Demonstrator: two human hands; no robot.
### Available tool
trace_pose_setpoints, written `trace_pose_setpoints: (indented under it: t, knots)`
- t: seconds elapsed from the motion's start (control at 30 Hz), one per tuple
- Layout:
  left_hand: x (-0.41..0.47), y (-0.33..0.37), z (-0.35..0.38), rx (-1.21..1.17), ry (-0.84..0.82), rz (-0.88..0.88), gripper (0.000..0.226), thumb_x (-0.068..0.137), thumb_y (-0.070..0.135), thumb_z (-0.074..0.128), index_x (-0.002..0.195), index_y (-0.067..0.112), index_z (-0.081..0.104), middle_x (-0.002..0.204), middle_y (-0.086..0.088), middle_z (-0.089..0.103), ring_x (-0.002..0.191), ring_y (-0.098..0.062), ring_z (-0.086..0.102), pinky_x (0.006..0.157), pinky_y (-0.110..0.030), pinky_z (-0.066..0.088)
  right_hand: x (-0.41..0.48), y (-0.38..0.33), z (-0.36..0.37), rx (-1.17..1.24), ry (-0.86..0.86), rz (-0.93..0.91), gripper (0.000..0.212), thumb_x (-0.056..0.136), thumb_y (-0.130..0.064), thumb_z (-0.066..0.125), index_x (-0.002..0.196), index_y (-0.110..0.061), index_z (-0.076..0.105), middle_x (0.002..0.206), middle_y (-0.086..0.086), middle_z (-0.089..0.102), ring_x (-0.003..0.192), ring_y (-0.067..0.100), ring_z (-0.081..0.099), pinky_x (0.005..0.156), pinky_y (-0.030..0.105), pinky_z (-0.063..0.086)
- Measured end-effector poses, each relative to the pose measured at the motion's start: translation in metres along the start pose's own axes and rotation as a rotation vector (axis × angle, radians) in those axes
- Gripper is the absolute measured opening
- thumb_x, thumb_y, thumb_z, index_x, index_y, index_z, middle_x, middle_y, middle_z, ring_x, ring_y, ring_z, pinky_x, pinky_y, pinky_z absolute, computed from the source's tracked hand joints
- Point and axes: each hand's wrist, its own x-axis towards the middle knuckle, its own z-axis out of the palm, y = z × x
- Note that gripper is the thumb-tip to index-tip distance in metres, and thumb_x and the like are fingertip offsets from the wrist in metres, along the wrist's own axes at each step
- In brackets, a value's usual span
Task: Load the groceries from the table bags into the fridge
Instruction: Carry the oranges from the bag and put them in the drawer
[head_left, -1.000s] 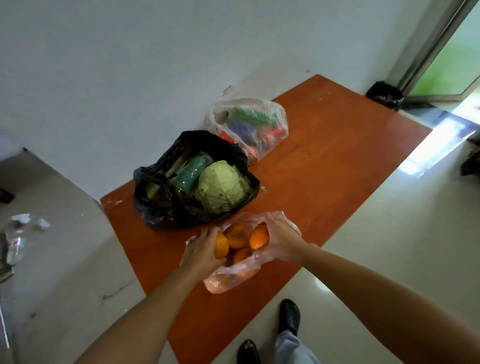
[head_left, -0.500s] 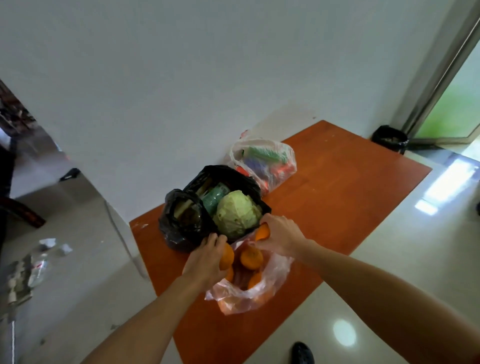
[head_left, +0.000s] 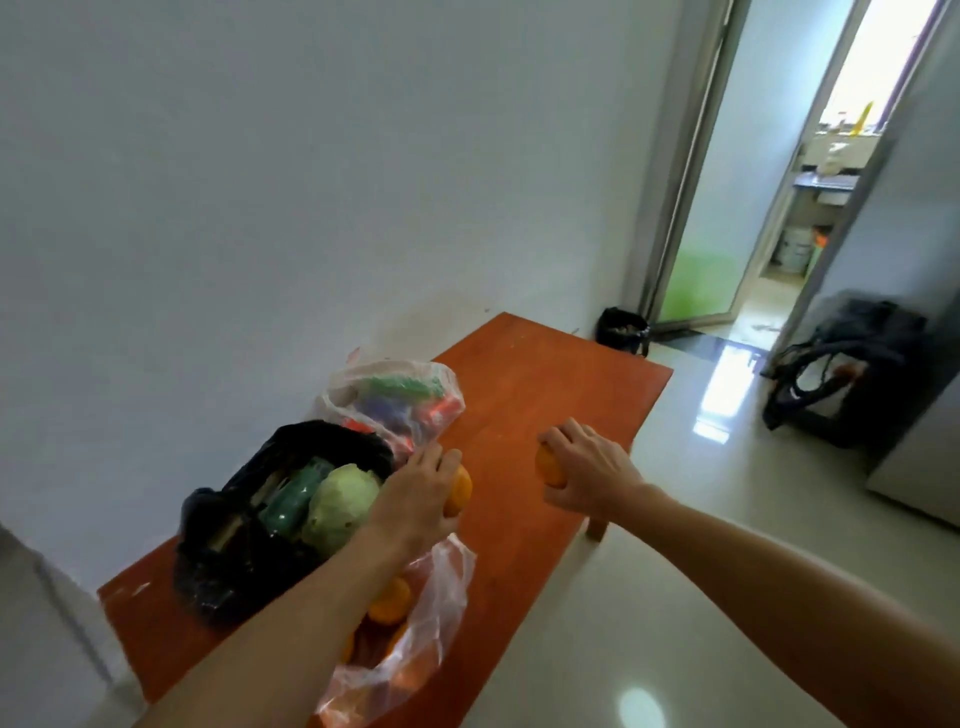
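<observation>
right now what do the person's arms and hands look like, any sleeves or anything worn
Both forearms are bare as far as the picture shows, with no sleeve in view. The left hand and the right hand wear no gloves, and no watch, bracelet or ring shows on either. Fingers are uncovered, nails short and plain where visible.

Ahead of our hands the far half of the desk (head_left: 561, 384) lies bare. On our left the black bag (head_left: 234, 545) and the clear bag behind it (head_left: 395, 400) crowd the wall side, touching each other. The open orange bag (head_left: 431, 623) takes up the near edge. To our right the floor (head_left: 675, 571) is open up to the grey cabinet (head_left: 924, 415).
</observation>
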Motion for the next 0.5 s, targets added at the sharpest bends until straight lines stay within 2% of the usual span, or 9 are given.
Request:
trace_pose_setpoints:
  t: [0.07, 0.2, 0.5]
  knots:
    - [0.03, 0.034, -0.004, 0.005, 0.017, 0.077, 0.07, 0.074, 0.033, 0.076, 0.133, 0.014, 0.043, 0.124, -0.007, 0.051, 0.112, -0.023, 0.053, 0.091, -0.033, 0.05, -0.024, 0.04, -0.01, -0.017, 0.021, 0.08, 0.069, 0.08, -0.054, 0.064, 0.137, -0.025, 0.035, 0.126, 0.002, 0.047, 0.104, 0.02, 0.051, 0.08, 0.032, 0.052]
    - [0.089, 0.121, -0.002, -0.002, 0.009, 0.24, 0.071, 0.073, 0.03, 0.076, 0.134, 0.014, 0.043, 0.124, -0.008, 0.051, 0.11, -0.025, 0.052, 0.085, -0.035, 0.052, -0.088, 0.127, -0.034, -0.055, 0.06, 0.247, 0.066, 0.081, -0.053, 0.063, 0.136, -0.025, 0.04, 0.129, 0.005, 0.048, 0.107, 0.024, 0.053, 0.08, 0.033, 0.052]
    - [0.192, 0.375, 0.032, -0.077, -0.008, 0.514, 0.068, 0.073, 0.029, 0.076, 0.132, 0.016, 0.044, 0.126, -0.006, 0.049, 0.11, -0.025, 0.05, 0.085, -0.034, 0.049, -0.26, 0.331, -0.085, -0.096, 0.105, 0.584, 0.061, 0.077, -0.047, 0.065, 0.13, -0.022, 0.049, 0.124, 0.006, 0.05, 0.109, 0.027, 0.053, 0.078, 0.038, 0.052]
